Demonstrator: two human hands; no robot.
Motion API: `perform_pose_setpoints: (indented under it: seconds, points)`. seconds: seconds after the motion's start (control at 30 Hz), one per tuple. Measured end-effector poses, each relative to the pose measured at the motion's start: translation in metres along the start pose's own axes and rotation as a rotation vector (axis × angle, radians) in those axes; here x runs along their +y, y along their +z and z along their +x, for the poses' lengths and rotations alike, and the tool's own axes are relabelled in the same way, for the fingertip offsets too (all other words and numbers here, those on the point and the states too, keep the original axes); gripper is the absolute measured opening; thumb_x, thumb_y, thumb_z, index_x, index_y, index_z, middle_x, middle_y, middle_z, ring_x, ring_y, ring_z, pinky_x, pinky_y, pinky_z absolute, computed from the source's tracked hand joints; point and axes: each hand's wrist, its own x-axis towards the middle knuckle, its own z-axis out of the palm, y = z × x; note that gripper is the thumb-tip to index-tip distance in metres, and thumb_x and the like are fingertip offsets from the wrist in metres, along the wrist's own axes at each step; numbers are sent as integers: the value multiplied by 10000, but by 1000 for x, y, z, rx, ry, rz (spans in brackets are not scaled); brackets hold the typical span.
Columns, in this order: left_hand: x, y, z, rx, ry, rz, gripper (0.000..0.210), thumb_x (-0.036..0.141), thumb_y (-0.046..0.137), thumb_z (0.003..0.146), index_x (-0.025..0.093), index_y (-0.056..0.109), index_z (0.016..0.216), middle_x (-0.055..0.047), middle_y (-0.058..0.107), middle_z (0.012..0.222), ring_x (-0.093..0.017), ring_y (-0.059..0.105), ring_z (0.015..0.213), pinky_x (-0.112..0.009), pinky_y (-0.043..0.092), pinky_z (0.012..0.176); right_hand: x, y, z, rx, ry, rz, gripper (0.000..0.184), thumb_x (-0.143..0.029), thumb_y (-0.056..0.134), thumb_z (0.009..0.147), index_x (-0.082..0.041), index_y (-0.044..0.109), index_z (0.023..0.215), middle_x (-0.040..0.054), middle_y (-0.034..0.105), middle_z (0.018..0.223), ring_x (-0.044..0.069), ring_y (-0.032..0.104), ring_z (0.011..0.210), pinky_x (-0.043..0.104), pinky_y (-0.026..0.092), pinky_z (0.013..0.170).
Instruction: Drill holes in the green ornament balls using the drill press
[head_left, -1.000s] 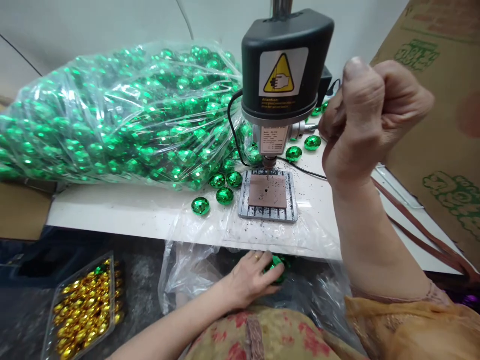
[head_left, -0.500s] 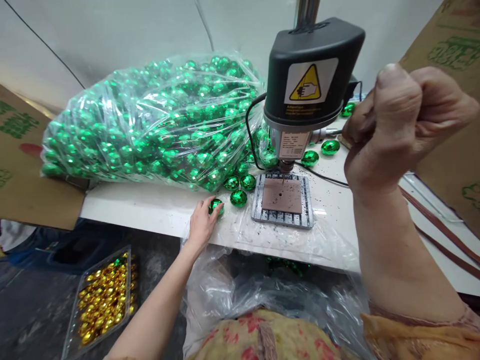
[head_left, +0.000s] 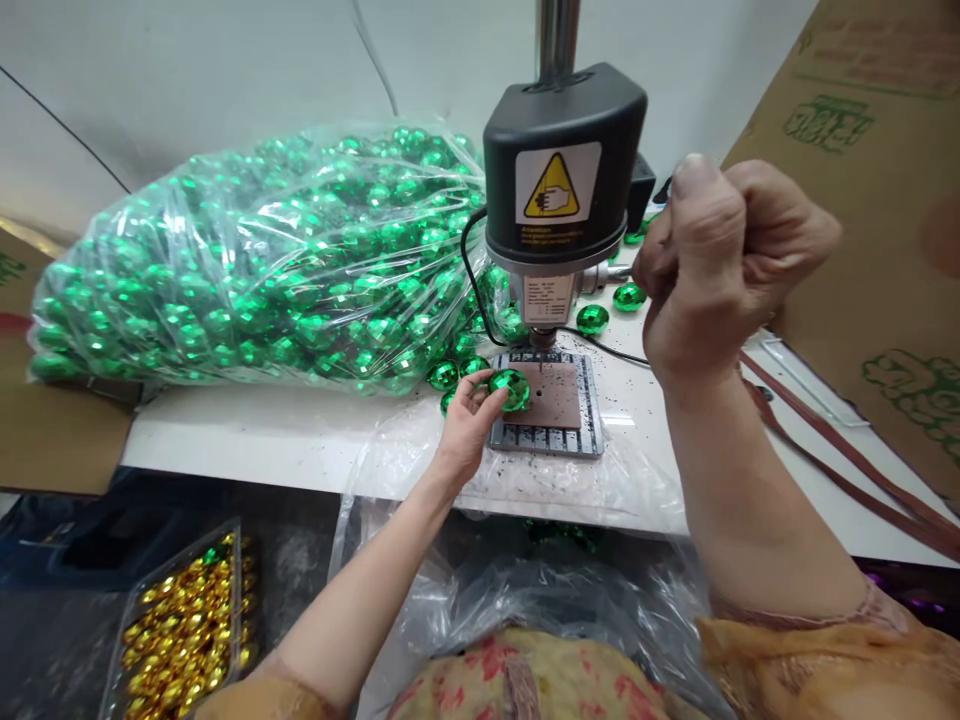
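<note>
My left hand (head_left: pixel 466 425) pinches a shiny green faceted ball (head_left: pixel 512 390) between thumb and fingers. It holds the ball over the left side of the brown pad (head_left: pixel 561 400), which lies on the slotted metal base (head_left: pixel 589 435) of a small drill press (head_left: pixel 559 170). The bit points down just above the pad, close to the ball's right side. Raised at the right, my right hand (head_left: pixel 727 265) is closed in a fist at the end of the press's metal feed lever (head_left: pixel 616 272); its grip end is hidden inside the fingers.
A big clear bag (head_left: pixel 262 270) of green balls lies left of the press. Loose green balls (head_left: pixel 592 319) rest on the white table (head_left: pixel 247 425), with dark shavings around the base. Gold balls fill a clear tray (head_left: pixel 236 590) lower left. A cardboard box (head_left: pixel 885 250) stands right.
My left hand has brought the green ball up from the table and rightward to the press base. My right hand stays closed at the lever. The whole view has shifted to the right.
</note>
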Motion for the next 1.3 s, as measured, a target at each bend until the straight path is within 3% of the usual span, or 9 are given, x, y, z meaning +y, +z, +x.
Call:
perform_pose_setpoints:
  seconds: [0.13,0.27,0.4,0.6,0.83,1.03,1.17,1.3]
  points:
    - [-22,7,22,16,60,3,550,473,830,696,208,576,1106,-10,694,897,-142,683,848,-292,535,820,-4,-2,0,-36,21,-34,466,-222,614,868,-190,330,499,-70,286,435,37,282,386,284,189,446]
    - [-29,8,31,6,162,90,567,454,843,686,203,568,1113,-16,693,935,-144,674,894,-295,523,853,-8,-3,-1,-58,54,-103,463,-226,581,899,-184,318,520,-66,318,464,28,298,401,266,234,449]
    - [-30,11,39,-25,192,150,574,449,848,674,198,576,1114,-42,696,1005,-162,675,942,-301,528,855,-13,-4,-2,-67,97,-241,509,-354,558,930,-181,289,534,-53,302,486,31,311,424,250,273,449]
    - [-35,10,47,-121,211,278,589,418,835,700,206,587,1191,-82,687,1157,-188,671,958,-331,540,850,-14,-2,-2,-69,73,-267,552,-463,536,928,-181,264,539,-51,268,496,24,297,430,242,286,462]
    - [-33,15,38,-152,385,532,557,335,814,724,219,599,1225,-90,648,1195,-250,607,1125,-411,471,1009,-12,-3,-3,-56,93,-196,492,-313,552,931,-181,264,554,-54,265,514,28,315,438,233,280,468]
    - [-35,27,29,-208,391,455,479,330,769,778,219,539,1184,-64,612,1179,-209,602,1103,-376,478,1007,-12,-4,-4,-54,102,-189,483,-293,551,932,-176,279,551,-53,279,518,20,319,443,230,273,465]
    - [-37,27,30,-184,351,394,480,395,768,792,210,543,1173,-71,626,1147,-205,621,1075,-360,497,972,-12,-4,-4,-60,131,-215,517,-392,554,928,-180,266,554,-49,268,535,17,318,451,229,288,467]
    - [-38,26,31,-193,359,379,519,406,790,772,200,541,1179,-82,633,1161,-214,625,1095,-371,498,982,-13,-4,-5,-59,112,-182,518,-375,559,926,-184,262,548,-49,257,530,21,330,450,240,292,476]
